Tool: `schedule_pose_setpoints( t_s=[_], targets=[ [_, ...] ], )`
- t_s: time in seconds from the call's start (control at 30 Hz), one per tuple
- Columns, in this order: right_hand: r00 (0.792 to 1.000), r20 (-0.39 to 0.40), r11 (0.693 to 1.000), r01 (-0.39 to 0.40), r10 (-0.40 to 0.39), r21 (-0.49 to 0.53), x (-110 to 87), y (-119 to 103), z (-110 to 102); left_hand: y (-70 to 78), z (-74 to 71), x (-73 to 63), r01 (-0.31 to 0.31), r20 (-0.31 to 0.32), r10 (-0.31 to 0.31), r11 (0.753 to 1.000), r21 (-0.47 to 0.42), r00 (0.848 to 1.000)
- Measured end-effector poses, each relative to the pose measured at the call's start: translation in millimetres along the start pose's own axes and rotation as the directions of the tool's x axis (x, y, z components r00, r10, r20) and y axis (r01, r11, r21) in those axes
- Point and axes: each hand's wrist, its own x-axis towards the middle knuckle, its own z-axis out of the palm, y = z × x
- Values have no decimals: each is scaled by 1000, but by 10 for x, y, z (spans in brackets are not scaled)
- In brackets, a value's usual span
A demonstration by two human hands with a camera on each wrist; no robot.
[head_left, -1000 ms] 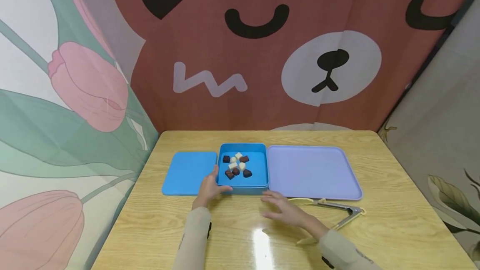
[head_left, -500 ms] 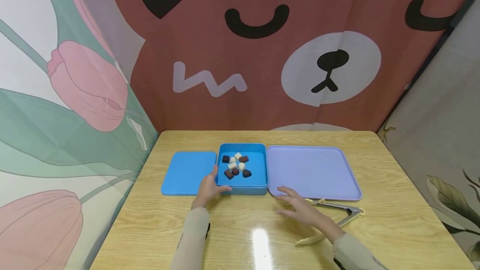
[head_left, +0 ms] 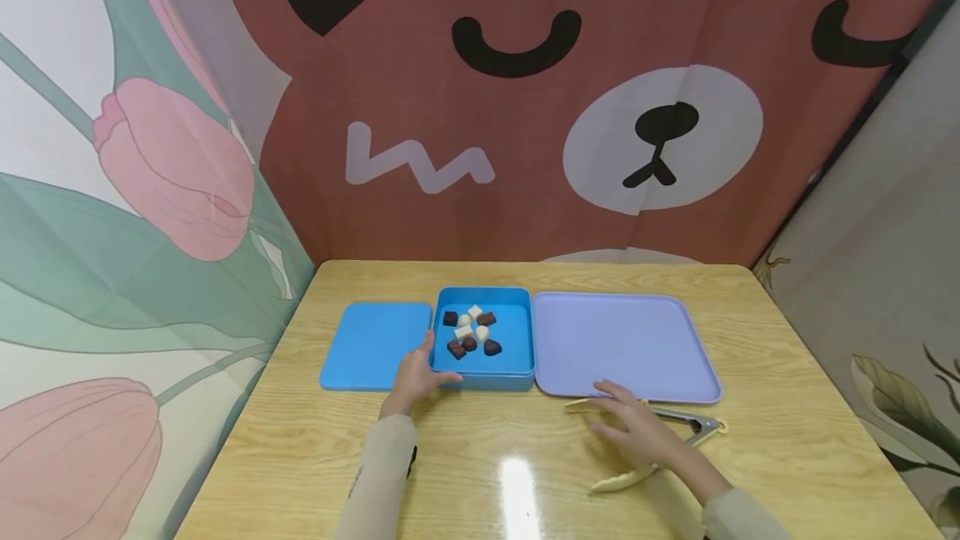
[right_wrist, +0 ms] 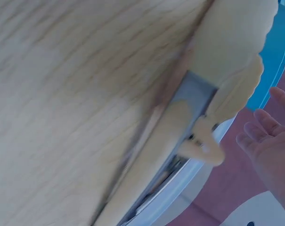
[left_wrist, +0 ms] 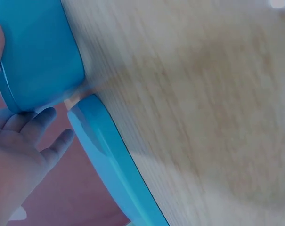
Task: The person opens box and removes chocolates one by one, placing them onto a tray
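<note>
My left hand (head_left: 415, 373) holds the near left corner of a blue box (head_left: 498, 382), fingers along its left side and thumb across the front wall. Inside the box lie several dark and white chocolates (head_left: 492, 347). In the left wrist view the fingers rest against the side of the box (left_wrist: 38, 52). My right hand (head_left: 637, 427), fingers spread and holding nothing, is over a pair of tongs (head_left: 705, 423) with cream-coloured ends and metal arms, partly covering them. In the right wrist view the spread fingers (right_wrist: 267, 122) appear apart from the tongs (right_wrist: 156, 150).
A flat blue lid (head_left: 375, 348) lies left of the box. Touching or nearly touching the box on its right is a lilac tray (head_left: 622, 344). All of it is on a wooden table (head_left: 450, 473), with a printed bear curtain (head_left: 525, 215) behind its far edge.
My right hand has moved right, from near the box's front right corner to over the tongs. The left hand stays at the box, and the chocolates lie as before.
</note>
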Motion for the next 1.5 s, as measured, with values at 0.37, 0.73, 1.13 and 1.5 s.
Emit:
schedule_pose_setpoints(
  t_s=[0.37, 0.73, 1.13, 1.5],
  targets=[
    [993, -115, 995, 25, -36, -98, -197, 151, -21, -13, -39, 5, -18, 23, 18, 1000, -11, 1000],
    [981, -194, 994, -51, 33, -92, -345, 193, -114, 26, -68, 18, -38, 20, 38, 999, -7, 999],
    [975, -205, 986, -116, 89, -119, -519, 329, -184, 56, -84, 21, -40, 22, 40, 999, 18, 999],
    [971, -137, 975, -206, 194, -87, -707, 507, -270, 44, -67, 25, -31, 19, 31, 999, 20, 999]
  ],
)
